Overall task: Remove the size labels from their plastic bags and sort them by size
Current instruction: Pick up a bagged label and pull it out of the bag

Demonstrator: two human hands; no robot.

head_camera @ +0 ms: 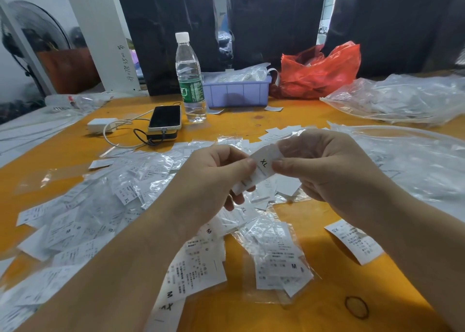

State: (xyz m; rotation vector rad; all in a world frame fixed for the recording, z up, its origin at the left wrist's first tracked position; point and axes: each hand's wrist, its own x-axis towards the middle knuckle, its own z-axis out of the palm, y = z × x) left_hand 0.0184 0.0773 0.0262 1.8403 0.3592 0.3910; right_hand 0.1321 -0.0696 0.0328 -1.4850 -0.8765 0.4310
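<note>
Centrally in the head view, the left hand (pixel 214 178) and right hand (pixel 324 165) each pinched the XL label (pixel 261 169) between thumb and fingers, a clear plastic bag (pixel 289 140) clinging at the right fingers. Risk noted: beneath lay mixed M and XL labels (pixel 196 268) on the orange table (pixel 327 294); a slip could drop it into the wrong size.

Glossy, crinkled clear plastic bags (pixel 141 173) and matt white labels (pixel 198 271) cover the smooth orange table (pixel 314 115).
</note>
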